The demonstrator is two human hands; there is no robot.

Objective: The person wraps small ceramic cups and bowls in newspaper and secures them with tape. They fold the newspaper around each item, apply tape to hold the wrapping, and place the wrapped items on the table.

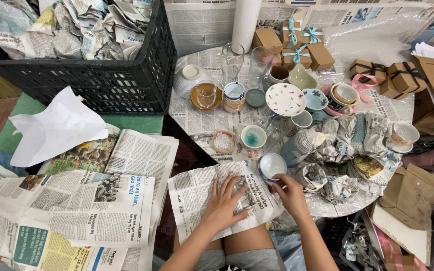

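Head view: the left hand (225,200) lay flat and open on one newspaper sheet (197,193) at lower centre. The right hand (288,193) gripped one small blue bowl (271,165) at the sheet's upper right corner; its fingertips were partly hidden. Two clear glasses (233,60) stood above.

Brown gift boxes with teal ribbon (297,42) at surface far edge; brown boxes with black ribbon (388,75) far right; flat brown cardboard packs (410,193) near right

A small bowl (271,165) sits on a newspaper sheet (197,193), behind it cups (253,136), left a crate (101,80).
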